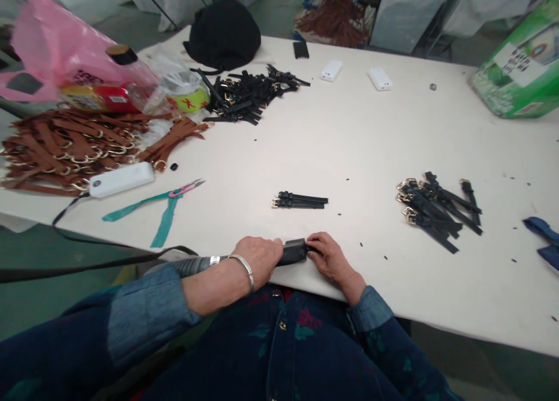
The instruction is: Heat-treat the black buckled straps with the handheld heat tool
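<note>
My left hand (258, 259), with a silver bangle at its wrist, is wrapped round a black tool (293, 252) attached to a grey ribbed hose (192, 266) at the table's front edge. The tool's flat end points right. My right hand (328, 258) pinches at that end, its fingers closed on a small dark piece, mostly hidden; it looks like part of a black strap. Just beyond the hands lies a short stack of black buckled straps (301, 201). To the right is a looser pile of similar black straps (437, 209).
Teal-handled snips (181, 190), a white device (122, 180) and brown straps (65, 142) lie at the left. Behind are black straps (248, 95), a black cap (225, 34) and a pink bag (65, 40). A green package (522, 69) stands back right.
</note>
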Motion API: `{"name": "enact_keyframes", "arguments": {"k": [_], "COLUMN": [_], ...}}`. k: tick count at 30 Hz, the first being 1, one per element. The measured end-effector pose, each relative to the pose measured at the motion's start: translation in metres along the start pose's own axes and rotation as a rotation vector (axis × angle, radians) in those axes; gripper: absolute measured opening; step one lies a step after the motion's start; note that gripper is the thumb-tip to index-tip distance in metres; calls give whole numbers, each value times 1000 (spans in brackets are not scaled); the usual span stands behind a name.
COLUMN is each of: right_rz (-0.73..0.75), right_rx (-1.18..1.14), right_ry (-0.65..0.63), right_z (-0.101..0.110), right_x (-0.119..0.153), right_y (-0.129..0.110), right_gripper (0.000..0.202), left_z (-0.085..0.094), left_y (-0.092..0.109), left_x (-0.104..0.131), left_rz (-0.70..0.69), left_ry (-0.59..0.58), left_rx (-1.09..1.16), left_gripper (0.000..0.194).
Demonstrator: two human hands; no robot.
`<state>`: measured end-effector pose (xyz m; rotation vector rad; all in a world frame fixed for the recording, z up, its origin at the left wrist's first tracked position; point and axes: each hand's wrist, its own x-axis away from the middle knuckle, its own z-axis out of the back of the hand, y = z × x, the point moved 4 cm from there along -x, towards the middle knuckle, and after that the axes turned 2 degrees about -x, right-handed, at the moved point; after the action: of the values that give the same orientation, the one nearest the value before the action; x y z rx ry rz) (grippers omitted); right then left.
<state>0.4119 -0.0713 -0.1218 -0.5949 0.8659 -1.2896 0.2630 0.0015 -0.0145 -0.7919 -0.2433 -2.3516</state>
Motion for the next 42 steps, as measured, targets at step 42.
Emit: {"name": "enact_keyframes", "arguments": {"k": [42], "right_rz": [-54], "right_rx": [77], "right_ry": [-10], "right_z": [-2], "right_x": [-2], "right_y": [-3], "right_gripper": [26], "left_z": [-26], "left_y": [-45], "left_x": [-5], "left_rz": [158], "left_ry": [91], "left_rx": [111], "left_gripper": [34]}}
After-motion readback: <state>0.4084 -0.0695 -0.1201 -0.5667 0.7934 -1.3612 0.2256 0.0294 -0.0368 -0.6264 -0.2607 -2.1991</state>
